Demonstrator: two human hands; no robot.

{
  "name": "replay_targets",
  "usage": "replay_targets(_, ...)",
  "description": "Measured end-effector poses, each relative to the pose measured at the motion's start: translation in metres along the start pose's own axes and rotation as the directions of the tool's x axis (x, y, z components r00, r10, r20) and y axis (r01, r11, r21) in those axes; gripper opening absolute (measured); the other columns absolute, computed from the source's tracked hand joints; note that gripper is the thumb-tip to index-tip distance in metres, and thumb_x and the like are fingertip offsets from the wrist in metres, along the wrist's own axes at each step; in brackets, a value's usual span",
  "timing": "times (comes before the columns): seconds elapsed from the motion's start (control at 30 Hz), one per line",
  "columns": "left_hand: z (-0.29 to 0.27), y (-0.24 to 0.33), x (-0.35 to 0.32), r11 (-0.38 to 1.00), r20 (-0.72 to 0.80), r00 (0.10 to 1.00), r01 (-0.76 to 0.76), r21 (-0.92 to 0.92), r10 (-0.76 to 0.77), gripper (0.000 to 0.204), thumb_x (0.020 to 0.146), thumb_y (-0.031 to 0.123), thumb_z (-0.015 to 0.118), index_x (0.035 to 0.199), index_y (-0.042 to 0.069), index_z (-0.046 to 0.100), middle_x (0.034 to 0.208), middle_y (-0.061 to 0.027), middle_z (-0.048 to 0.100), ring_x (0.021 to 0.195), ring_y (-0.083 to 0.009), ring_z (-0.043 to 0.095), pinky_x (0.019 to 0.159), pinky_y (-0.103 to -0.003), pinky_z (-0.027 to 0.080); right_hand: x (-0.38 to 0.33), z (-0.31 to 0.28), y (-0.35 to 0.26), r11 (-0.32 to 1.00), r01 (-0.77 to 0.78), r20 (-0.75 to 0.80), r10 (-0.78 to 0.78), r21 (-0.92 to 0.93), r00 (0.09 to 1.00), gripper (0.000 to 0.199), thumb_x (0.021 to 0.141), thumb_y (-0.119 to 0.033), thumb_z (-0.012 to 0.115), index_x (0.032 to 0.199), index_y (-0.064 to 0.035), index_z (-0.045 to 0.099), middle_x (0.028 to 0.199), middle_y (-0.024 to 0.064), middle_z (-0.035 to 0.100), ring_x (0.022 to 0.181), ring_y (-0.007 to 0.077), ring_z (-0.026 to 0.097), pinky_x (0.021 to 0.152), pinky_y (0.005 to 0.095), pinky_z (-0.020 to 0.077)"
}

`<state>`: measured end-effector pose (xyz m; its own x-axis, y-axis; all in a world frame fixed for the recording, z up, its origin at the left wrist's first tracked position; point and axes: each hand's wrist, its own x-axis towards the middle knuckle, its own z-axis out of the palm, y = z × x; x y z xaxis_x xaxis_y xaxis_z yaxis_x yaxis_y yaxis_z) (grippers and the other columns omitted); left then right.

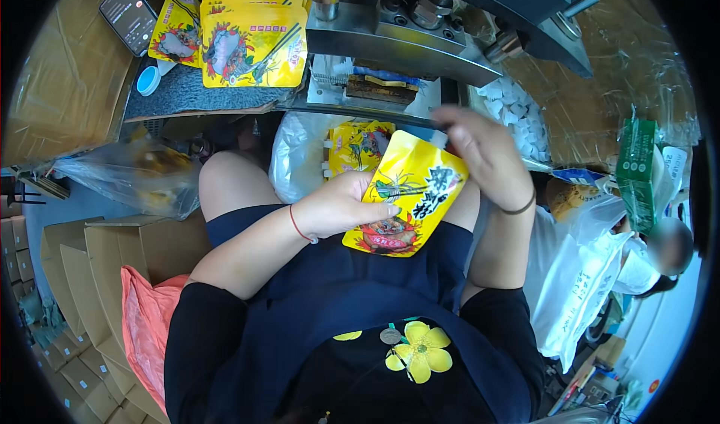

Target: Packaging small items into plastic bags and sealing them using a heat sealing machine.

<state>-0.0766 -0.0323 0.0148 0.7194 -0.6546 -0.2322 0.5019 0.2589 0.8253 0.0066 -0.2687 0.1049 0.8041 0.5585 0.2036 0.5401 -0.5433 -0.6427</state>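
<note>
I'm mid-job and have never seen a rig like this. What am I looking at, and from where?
There's no robot: a fisheye camera on a person's head looks down, so straight edges bend. The two bare hands are the wearer's. The left hand holds a yellow pouch; the right hand, partly blurred, is at its white spout, though contact is unclear. Beyond stands a metal machine. Left of it, a grey surface bears stacked yellow pouches and a round blue-and-white lid.

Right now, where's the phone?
In the head view, the phone is at upper left, just left of the yellow pouches and above the round blue lid.
</note>
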Motion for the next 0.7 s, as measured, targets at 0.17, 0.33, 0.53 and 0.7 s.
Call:
replay_targets(0.17, -0.026, 0.016, 0.017, 0.989, -0.109, 0.994, -0.037, -0.141, 0.021, 0.038, 0.089, -0.002, 0.063, 0.126, -0.003, 0.059, 0.116, -0.0116, 0.069, 0.102, -0.0165, 0.068, 0.094, -0.032, 0.053, -0.023, -0.029, 0.085, 0.675, -0.406, -0.257, 0.316, -0.615, 0.913, 0.032, 0.094, -0.017, 0.059, 0.124, -0.0078, 0.06, 0.117, 0.0223, 0.063, 0.104, 0.0445, 0.06, 0.086, 0.0502, 0.0498)
replay_targets(0.33, -0.041, 0.045, 0.03, 0.961, -0.125, 0.991, -0.07, -0.269, 0.038, 0.035, 0.089, -0.005, 0.062, 0.124, -0.003, 0.06, 0.116, -0.0132, 0.07, 0.104, -0.0192, 0.069, 0.094, -0.033, 0.054, -0.024, -0.013, 0.1, 0.708, -0.426, -0.274, 0.326, -0.563, 0.905, 0.033, 0.087, -0.009, 0.065, 0.12, -0.0067, 0.06, 0.112, 0.0218, 0.063, 0.105, 0.0422, 0.061, 0.086, 0.0489, 0.05)
replay_targets(0.53, -0.113, 0.064, 0.013, 0.184, -0.179, 0.289, 0.012, 0.983, 0.941, 0.065, 0.086, 0.024, 0.076, 0.138, 0.0, 0.046, 0.144, -0.0265, 0.045, 0.127, -0.0359, 0.051, 0.105, -0.045, 0.042, -0.035, -0.011, 0.112, 0.812, -0.352, -0.423, 0.146, -0.466, 0.894, 0.028, 0.09, -0.011, 0.065, 0.117, -0.0045, 0.062, 0.105, 0.0227, 0.066, 0.098, 0.0406, 0.063, 0.084, 0.0429, 0.0508)
replay_targets(0.7, -0.125, 0.068, -0.036, -0.458, 0.049, 0.769, 0.327, 0.826, 0.638, 0.048, 0.09, 0.02, 0.066, 0.135, 0.01, 0.055, 0.137, -0.0156, 0.054, 0.126, -0.0354, 0.051, 0.104, -0.045, 0.04, -0.038, -0.014, 0.065, 0.833, -0.44, -0.51, 0.231, -0.337, 0.828, 0.027, 0.096, -0.016, 0.061, 0.119, -0.0016, 0.061, 0.104, 0.0222, 0.066, 0.095, 0.0388, 0.065, 0.084, 0.042, 0.0506)
